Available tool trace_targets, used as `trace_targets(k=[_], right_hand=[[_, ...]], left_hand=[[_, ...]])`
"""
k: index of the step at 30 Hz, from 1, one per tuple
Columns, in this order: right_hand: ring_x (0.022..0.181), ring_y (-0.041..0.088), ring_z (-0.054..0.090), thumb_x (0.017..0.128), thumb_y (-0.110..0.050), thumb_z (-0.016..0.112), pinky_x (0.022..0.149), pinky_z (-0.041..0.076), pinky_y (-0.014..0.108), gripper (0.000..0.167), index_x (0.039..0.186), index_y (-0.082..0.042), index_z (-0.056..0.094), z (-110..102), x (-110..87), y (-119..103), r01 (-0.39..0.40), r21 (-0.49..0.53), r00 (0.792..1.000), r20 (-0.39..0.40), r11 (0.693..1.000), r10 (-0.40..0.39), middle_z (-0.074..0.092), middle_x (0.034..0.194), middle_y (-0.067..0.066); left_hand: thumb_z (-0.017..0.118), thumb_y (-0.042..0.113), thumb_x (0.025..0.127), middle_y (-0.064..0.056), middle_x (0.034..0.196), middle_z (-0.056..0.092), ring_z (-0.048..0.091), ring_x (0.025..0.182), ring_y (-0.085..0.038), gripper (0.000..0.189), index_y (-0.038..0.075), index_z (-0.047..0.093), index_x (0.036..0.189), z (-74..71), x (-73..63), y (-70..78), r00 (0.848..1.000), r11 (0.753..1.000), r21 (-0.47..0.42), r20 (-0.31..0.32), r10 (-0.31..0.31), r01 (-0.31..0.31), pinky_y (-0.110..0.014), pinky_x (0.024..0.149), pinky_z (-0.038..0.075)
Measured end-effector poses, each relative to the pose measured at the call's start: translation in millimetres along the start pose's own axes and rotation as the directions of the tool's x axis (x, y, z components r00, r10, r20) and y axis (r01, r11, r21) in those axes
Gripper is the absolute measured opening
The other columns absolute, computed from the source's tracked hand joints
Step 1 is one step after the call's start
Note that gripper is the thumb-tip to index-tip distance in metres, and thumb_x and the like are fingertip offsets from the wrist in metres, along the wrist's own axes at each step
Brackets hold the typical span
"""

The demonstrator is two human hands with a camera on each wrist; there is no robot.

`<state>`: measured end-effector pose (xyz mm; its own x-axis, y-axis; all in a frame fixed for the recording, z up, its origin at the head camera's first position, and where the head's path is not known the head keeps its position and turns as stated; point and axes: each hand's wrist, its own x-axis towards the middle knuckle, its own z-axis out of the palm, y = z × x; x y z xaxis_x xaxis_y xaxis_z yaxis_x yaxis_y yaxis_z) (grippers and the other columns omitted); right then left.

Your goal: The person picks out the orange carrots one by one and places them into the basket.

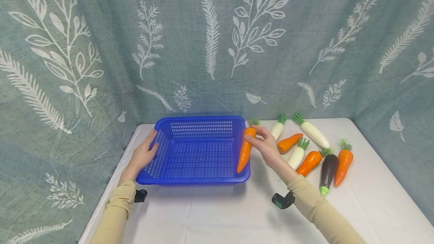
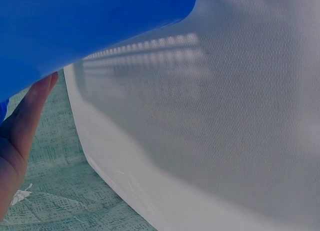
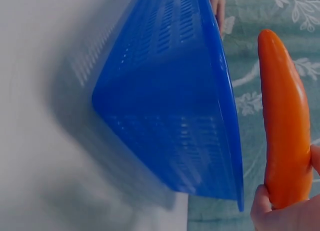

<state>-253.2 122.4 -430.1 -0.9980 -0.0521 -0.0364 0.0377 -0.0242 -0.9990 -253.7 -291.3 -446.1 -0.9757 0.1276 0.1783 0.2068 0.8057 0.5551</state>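
Observation:
A blue plastic basket (image 1: 201, 180) with perforated walls stands on the white table. My left hand (image 1: 144, 156) holds its left rim, the thumb toward the inner side; in the left wrist view its fingers (image 2: 35, 101) run along the outside, tips hidden behind the blue plastic. My right hand (image 1: 266, 146) pinches an orange carrot (image 1: 246, 150) near its thick top, over the basket's right rim. The carrot hangs with its tip down toward me. In the right wrist view, the same carrot (image 3: 285, 121) is apart from the basket wall, between thumb and fingers.
Right of the basket lie white radishes (image 1: 314, 133), more carrots (image 1: 344, 166) and an eggplant (image 1: 329, 172) with a green end. The right forearm crosses in front of some of them. A patterned curtain (image 1: 190, 48) stands behind and beside the white table (image 1: 203, 217).

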Motion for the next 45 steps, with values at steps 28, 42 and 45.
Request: trace_targets(k=[28, 42, 45], right_hand=[[0.094, 0.031, 0.062, 0.083, 0.000, 0.072, 0.072, 0.052, 0.025, 0.048, 0.127, 0.010, 0.053, 76, 6.3, 18, 0.191, -0.009, 0.976, -0.109, 0.982, -0.191, 0.058, 0.117, 0.026], [0.087, 0.030, 0.061, 0.080, -0.002, 0.076, 0.066, 0.054, 0.025, 0.048, 0.122, 0.008, 0.056, 108, 8.5, 29, 0.157, -0.045, 0.971, -0.174, 0.987, -0.163, 0.060, 0.112, 0.024], [0.090, 0.032, 0.061, 0.079, -0.003, 0.077, 0.071, 0.055, 0.031, 0.047, 0.121, 0.006, 0.058, 116, 10.0, 30, 0.119, -0.071, 0.971, -0.200, 0.990, -0.131, 0.061, 0.112, 0.023]], left_hand=[[0.043, 0.011, 0.102, -0.025, 0.156, 0.021, 0.027, 0.137, -0.049, 0.053, -0.009, 0.027, 0.149, 1.0, -0.9, -2.8, 1.000, 1.000, 0.001, 0.013, -0.008, 0.008, -0.062, 0.109, 0.025], [0.043, 0.009, 0.101, -0.025, 0.156, 0.022, 0.029, 0.136, -0.050, 0.053, -0.010, 0.028, 0.148, 1.6, -0.5, -2.2, 1.000, 1.000, 0.014, -0.001, -0.001, 0.001, -0.063, 0.108, 0.026], [0.043, 0.009, 0.102, -0.026, 0.156, 0.022, 0.028, 0.136, -0.049, 0.053, -0.010, 0.027, 0.148, 1.1, -1.9, -1.5, 1.000, 1.000, 0.012, 0.001, 0.001, -0.001, -0.062, 0.109, 0.025]])
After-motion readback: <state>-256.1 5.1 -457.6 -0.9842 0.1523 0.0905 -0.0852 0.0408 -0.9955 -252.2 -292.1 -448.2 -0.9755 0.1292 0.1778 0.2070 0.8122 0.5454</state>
